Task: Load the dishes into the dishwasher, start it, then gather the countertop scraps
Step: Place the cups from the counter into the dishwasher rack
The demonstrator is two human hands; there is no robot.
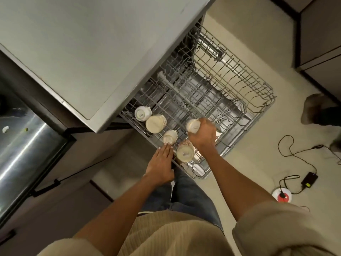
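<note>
Right hand (203, 134) grips an inverted cup (192, 126), held over the pulled-out dishwasher rack (239, 93). Free tines lie just beyond this hand; the cup's axis is tilted toward the bench. Left hand (162, 159), fingers straight, touches a racked small cup (169, 137). Right hand is nearer the vacant slot

I see a pale floor (249, 43); dark cabinets (321, 34) stand at its far right edge, and a black cable (295, 154) trails across it toward a round white-and-red disc (281, 195).
</note>
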